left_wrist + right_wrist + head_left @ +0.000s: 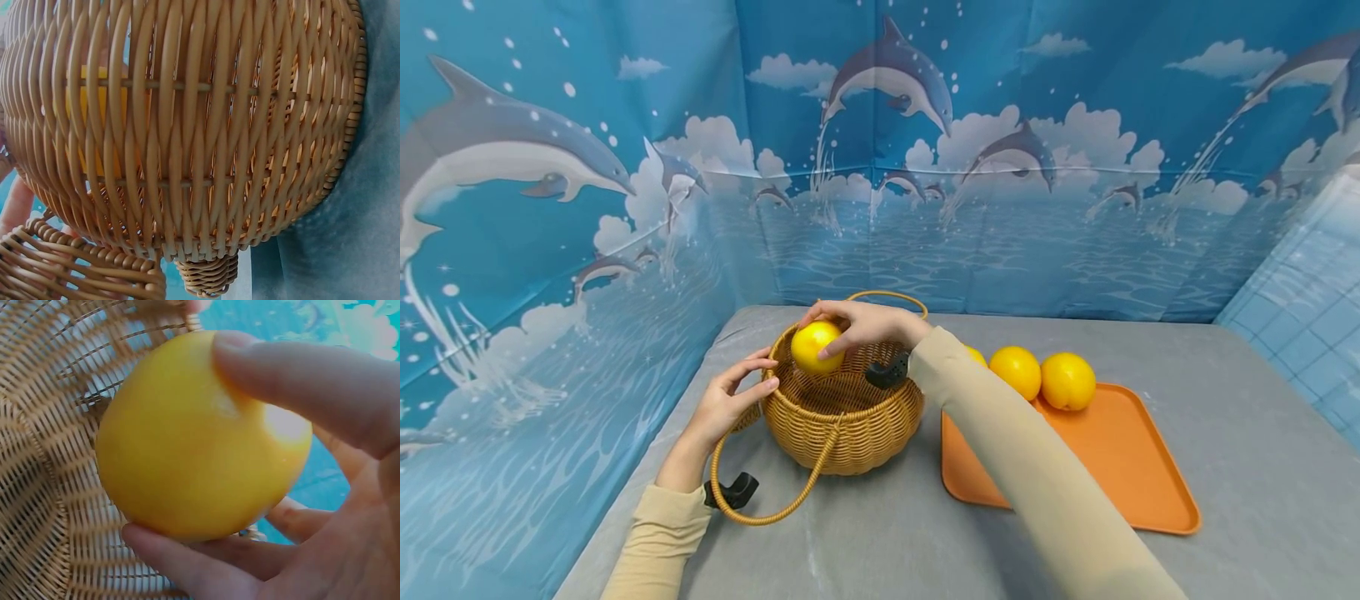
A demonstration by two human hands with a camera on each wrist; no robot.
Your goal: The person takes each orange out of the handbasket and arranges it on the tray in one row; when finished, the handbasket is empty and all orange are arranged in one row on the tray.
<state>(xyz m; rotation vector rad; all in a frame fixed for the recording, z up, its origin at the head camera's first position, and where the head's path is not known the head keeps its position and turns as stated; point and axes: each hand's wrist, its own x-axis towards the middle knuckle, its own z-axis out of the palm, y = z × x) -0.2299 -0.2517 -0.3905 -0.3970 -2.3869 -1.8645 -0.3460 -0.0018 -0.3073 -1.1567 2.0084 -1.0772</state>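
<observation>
A round wicker basket [842, 437] stands on the grey table, one looped handle hanging toward the front left. Over its open mouth, near the left rim, my right hand [874, 323] holds a glossy yellow orange [814, 348]. In the right wrist view, thumb and fingers [300, 381] curl round the orange [194, 444], with the woven basket wall behind it. My left hand [724, 410] grips the basket's left rim with thumb and fingertips. Only part of that hand shows past the weave in the left wrist view, where yellow shows through the basket side [206, 137].
To the right lies an orange tray [1120, 475], with more oranges [1067, 382] along its back left edge; my right sleeve [1000, 450] crosses over it and partly hides one. A blue dolphin-print curtain [1037, 250] hangs behind the table [880, 533] and on the left.
</observation>
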